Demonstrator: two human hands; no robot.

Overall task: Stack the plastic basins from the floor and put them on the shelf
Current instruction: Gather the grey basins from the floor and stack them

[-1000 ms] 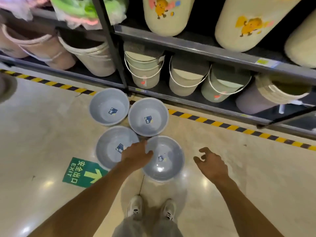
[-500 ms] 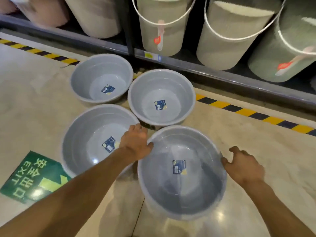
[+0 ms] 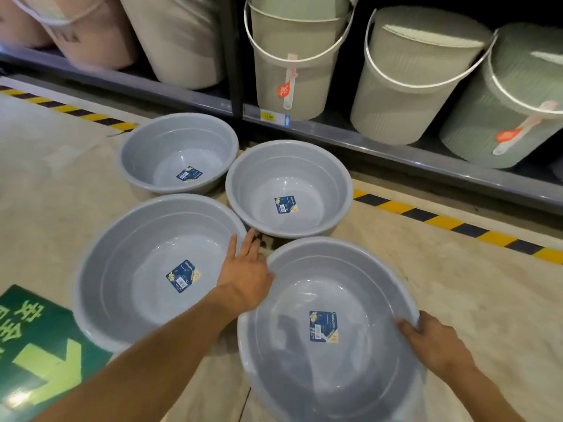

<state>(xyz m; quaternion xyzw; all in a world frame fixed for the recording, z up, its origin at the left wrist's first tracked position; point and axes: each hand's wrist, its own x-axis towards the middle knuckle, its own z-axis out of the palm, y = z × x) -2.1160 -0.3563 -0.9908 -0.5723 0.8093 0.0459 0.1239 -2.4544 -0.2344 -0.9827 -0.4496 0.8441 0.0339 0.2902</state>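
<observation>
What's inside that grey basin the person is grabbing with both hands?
Inside the nearest basin only a blue label shows, stuck to the bottom; otherwise it looks empty. The right hand grips its rim, covering a small stretch there, and the left hand rests at the opposite edge.

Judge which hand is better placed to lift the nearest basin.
Right. The right hand already curls over the nearest basin's right rim in a grip, thumb inside. The left hand lies flat with fingers spread at its far-left edge, beside the left basin, gripping nothing.

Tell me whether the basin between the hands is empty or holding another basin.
Empty: the nearest basin shows only its bare floor and a label sticker; nothing is nested inside. The right hand grips its rim.
</observation>
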